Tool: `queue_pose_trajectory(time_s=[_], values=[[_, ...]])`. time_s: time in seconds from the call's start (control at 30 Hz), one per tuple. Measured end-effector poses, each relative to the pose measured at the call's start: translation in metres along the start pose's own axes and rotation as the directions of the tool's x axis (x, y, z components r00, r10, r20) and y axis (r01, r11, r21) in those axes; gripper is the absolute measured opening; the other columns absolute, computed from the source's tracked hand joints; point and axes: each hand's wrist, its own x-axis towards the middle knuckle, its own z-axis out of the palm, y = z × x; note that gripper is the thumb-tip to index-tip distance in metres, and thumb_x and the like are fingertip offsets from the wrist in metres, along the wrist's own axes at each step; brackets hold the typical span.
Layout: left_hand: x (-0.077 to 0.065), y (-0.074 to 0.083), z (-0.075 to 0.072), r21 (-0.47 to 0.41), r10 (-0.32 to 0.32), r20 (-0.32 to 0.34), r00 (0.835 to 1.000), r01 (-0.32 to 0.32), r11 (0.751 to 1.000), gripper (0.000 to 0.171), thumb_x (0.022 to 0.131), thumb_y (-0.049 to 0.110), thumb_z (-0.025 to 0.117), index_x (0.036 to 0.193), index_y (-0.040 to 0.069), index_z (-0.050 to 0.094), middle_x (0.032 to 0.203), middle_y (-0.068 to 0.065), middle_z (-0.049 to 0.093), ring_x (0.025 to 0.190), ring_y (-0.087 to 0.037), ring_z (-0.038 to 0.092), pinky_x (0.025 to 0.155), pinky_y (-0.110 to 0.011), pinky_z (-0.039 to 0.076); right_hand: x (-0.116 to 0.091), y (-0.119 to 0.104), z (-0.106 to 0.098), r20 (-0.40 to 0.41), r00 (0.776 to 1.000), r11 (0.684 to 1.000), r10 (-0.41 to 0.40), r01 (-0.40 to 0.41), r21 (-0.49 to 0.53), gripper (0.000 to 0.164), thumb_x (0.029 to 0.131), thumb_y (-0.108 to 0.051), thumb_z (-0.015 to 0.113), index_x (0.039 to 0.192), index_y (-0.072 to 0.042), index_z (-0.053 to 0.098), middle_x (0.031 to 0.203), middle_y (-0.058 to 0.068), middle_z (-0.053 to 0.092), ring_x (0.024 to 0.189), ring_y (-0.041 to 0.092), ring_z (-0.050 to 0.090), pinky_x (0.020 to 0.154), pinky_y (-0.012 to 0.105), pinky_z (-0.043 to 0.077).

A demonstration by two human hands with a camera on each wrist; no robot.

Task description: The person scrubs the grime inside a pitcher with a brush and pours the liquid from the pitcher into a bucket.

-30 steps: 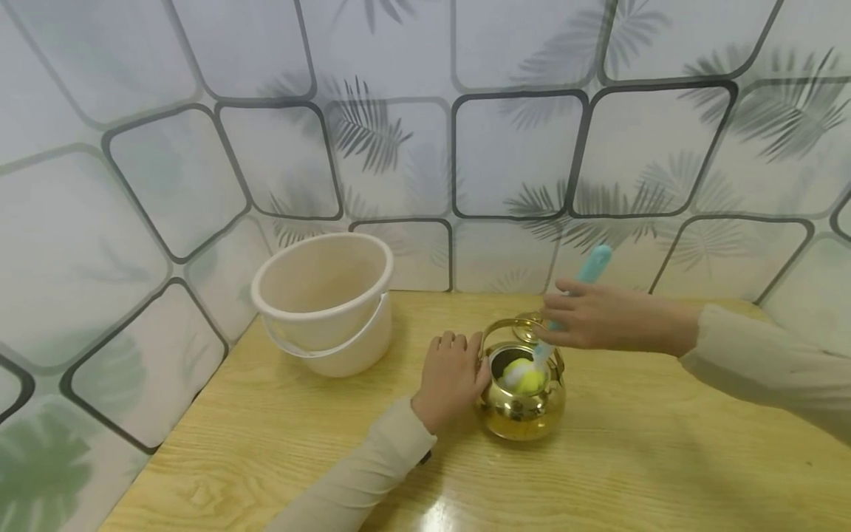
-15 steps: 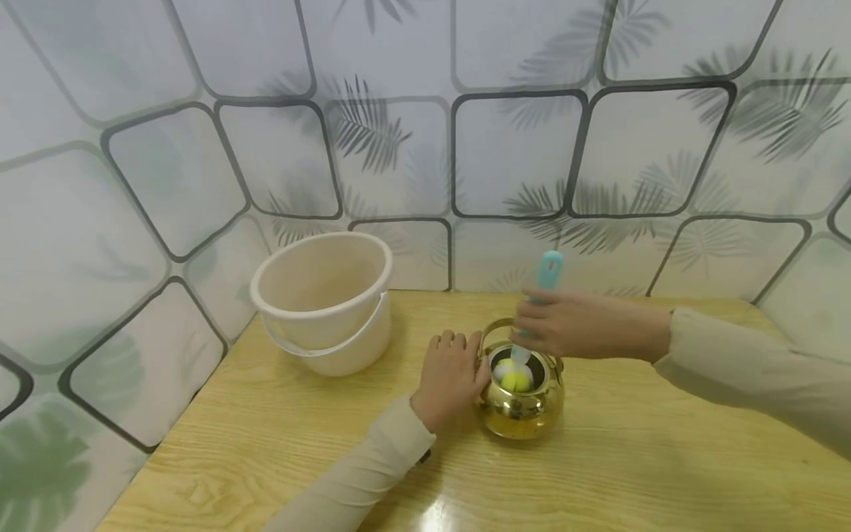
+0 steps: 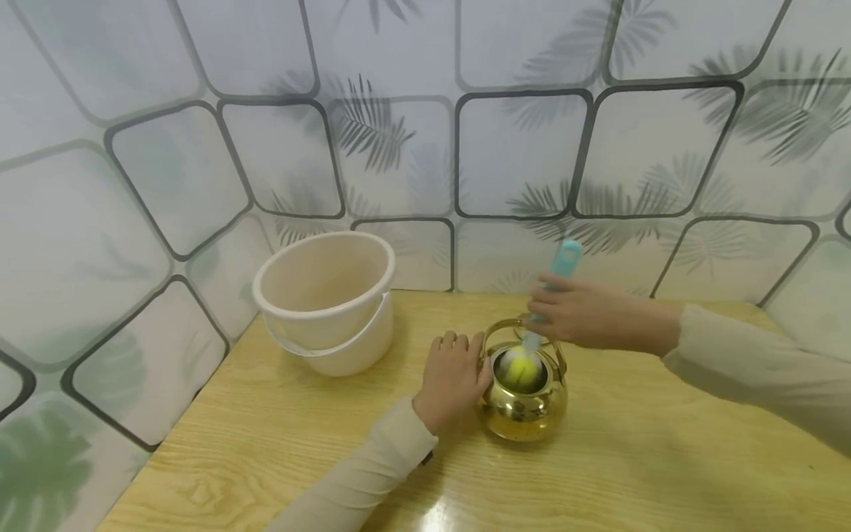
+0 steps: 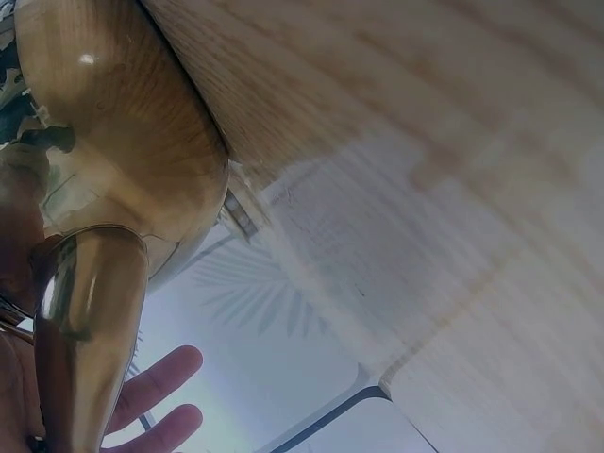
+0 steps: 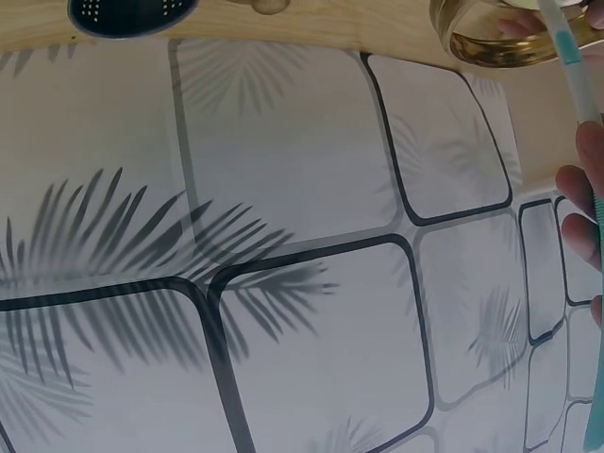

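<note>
A shiny gold kettle (image 3: pixel 521 414) stands uncovered on the wooden table. My left hand (image 3: pixel 452 380) holds its left side; in the left wrist view the spout (image 4: pixel 90 330) lies between palm and extended fingers (image 4: pixel 160 387). My right hand (image 3: pixel 572 314) grips the turquoise handle of a sponge brush (image 3: pixel 566 257) above the kettle. The brush's yellow and white sponge head (image 3: pixel 521 371) is in the kettle's mouth, slightly blurred. Right fingers (image 5: pixel 585 231) wrap the handle at the right wrist view's edge. Behind the kettle's raised handle, the gold lid (image 3: pixel 520 330) is partly hidden.
A cream bucket (image 3: pixel 323 310) with its white handle down stands at the table's left rear. A patterned wall (image 3: pixel 518 155) rises behind the table (image 3: pixel 279 436). In the right wrist view, a dark blue perforated object (image 5: pixel 132 17) is cut off at the top edge.
The brush handle swung left, then back right and up, its sponge head shifting within the kettle's mouth. My right hand moved with it. The left hand, kettle and bucket stay in place.
</note>
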Motion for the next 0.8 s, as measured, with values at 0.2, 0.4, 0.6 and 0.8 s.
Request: queue_pose_trajectory(time_s=[0.2,0.4,0.6,0.8], values=[[0.001,0.0,-0.001,-0.009,-0.007,-0.005,1.0,0.007,1.0,0.028,0.09,0.034,0.048,0.105,0.013,0.059,0.073,-0.001,0.059,0.078,-0.019,0.058,0.067,-0.029,0.043,-0.009,-0.002,-0.008,0.051,0.999,1.0,0.004,-0.003,-0.013,0.052,0.06,-0.022,0.083,0.109,-0.021,0.064,0.098,-0.003,0.064,0.097,0.016,0.059,0.097,0.036,0.042],[0.0,0.0,-0.001,-0.005,-0.007,0.001,1.0,0.007,1.0,0.028,0.09,0.035,0.047,0.104,0.013,0.058,0.073,-0.001,0.059,0.078,-0.019,0.057,0.068,-0.029,0.043,-0.015,-0.005,-0.01,0.039,0.999,1.0,0.02,-0.021,0.021,0.056,0.06,-0.019,0.083,0.112,-0.022,0.064,0.099,-0.001,0.065,0.097,0.017,0.059,0.094,0.038,0.045],[0.0,0.0,0.001,0.0,-0.002,-0.009,1.0,0.002,1.0,0.027,0.089,0.035,0.047,0.103,0.014,0.058,0.072,0.0,0.058,0.076,-0.018,0.056,0.066,-0.028,0.042,-0.015,-0.008,-0.012,-0.034,0.999,0.999,0.017,-0.015,0.049,0.057,0.055,-0.02,0.085,0.108,-0.02,0.063,0.095,-0.001,0.064,0.094,0.017,0.059,0.092,0.037,0.045],[0.001,0.0,0.001,0.008,-0.005,0.009,1.0,0.005,1.0,0.03,0.09,0.036,0.046,0.106,0.014,0.059,0.074,0.0,0.06,0.078,-0.019,0.057,0.067,-0.029,0.043,-0.004,-0.009,-0.026,-0.014,1.0,0.999,-0.027,0.027,-0.039,0.054,0.063,-0.025,0.081,0.113,-0.021,0.061,0.1,-0.003,0.064,0.096,0.016,0.057,0.096,0.036,0.041]])
